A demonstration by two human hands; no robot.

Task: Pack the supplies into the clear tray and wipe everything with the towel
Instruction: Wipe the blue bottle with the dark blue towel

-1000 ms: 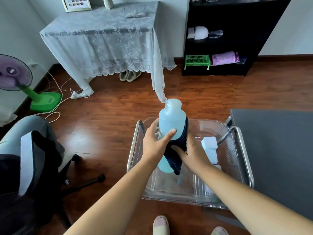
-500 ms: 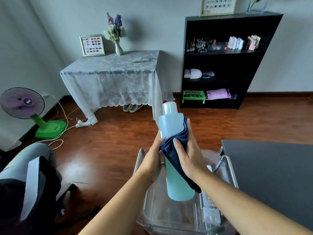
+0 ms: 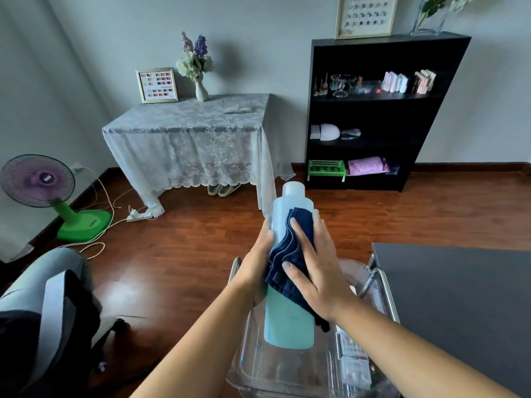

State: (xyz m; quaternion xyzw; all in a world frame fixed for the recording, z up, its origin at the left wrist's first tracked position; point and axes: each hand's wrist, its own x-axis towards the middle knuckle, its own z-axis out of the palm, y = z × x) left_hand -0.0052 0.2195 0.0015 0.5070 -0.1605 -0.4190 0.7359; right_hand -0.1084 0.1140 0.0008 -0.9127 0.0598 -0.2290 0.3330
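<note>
Holding the pale blue bottle (image 3: 288,317) upright above the clear tray (image 3: 253,366), the left hand (image 3: 255,265) is wrapped around the bottle's left side, fingers closed on it. The right hand (image 3: 314,271) presses a folded dark blue towel (image 3: 290,254) flat against the bottle's front and right side, fingers spread over the cloth, thumb at the lower edge. The towel covers the bottle's middle, and a loose end hangs down past the wrist. The bottle's base hangs inside the tray's outline, though whether it touches the tray floor cannot be told. The white cap (image 3: 293,188) points up, away from the person.

Small white packets (image 3: 353,360) lie in the tray's right part, below and to the right of the bottle. The tray sits in a metal-framed cart (image 3: 386,288), and a dark counter (image 3: 459,305) runs just right of the bottle and cart. Left of the bottle, near the picture's lower left corner, stands a grey and black chair (image 3: 43,308).

Farther off on the wooden floor (image 3: 186,254), left of the bottle, a green and purple fan (image 3: 43,193) stands beside white cables. Behind the bottle, a lace-covered table (image 3: 189,139) carries a picture frame (image 3: 156,85) and a vase of flowers (image 3: 196,67). A black shelf (image 3: 379,116) stands against the wall beyond the bottle to the right.
</note>
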